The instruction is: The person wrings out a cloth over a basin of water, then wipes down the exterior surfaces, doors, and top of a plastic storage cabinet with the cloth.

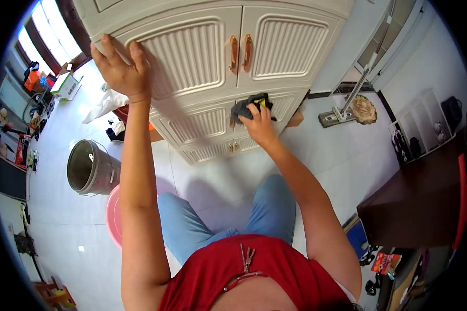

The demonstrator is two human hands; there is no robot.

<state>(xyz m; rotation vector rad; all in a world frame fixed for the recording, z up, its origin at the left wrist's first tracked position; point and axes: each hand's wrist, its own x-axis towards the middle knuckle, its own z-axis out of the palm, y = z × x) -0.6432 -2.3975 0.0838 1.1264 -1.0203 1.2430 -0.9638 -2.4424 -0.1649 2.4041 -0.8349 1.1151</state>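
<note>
In front of me stands a cream cabinet [187, 93] with ribbed door panels and several gold-coloured handles [234, 54]. My left hand [123, 72] lies with spread fingers against the upper left door, near its outer edge, and holds nothing. Lower down and to the right, my right hand [259, 124] presses a dark grey cloth [241, 110] to the cabinet front, around the inner edges of the lower pair of doors. Some yellow shows on the cloth between the fingers. Part of the cloth is covered by my fingers.
A grey bucket [96, 168] and a pink basin [113, 215] stand on the tiled floor at my left. A flat mop [342, 115] leans at the right beside a round wooden piece [364, 110]. Dark brown furniture [410, 197] is close on my right.
</note>
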